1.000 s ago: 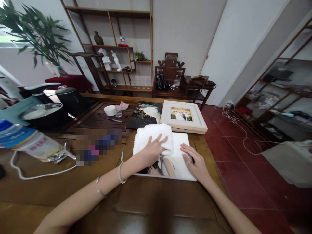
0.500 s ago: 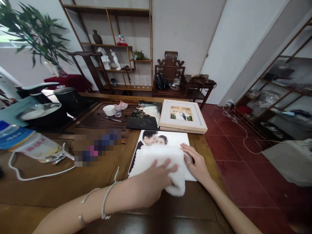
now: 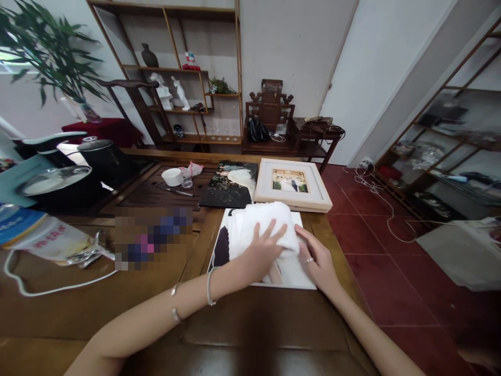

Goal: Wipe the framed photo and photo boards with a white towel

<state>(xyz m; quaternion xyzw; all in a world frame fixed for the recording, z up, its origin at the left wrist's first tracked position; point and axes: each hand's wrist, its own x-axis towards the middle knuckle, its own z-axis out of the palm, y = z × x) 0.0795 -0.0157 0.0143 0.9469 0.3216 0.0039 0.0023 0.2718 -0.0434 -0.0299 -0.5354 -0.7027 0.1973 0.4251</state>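
Wooden table [image 3: 117, 297]: left hand [image 3: 263, 251] lies flat, fingers spread, on white towel [image 3: 256, 219] atop photo print [image 3: 293, 274]; right hand [image 3: 319, 261] rests open at print's right edge.

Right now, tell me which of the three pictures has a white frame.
The far-right picture, beside the dark frameless print; the near print lies frameless under the towel.

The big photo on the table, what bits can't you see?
Head view: the photo print's upper part, hidden by the white towel and left hand.
Head view: part of its right edge, under the right hand.
Head view: blurred patch left of it, contents unreadable.
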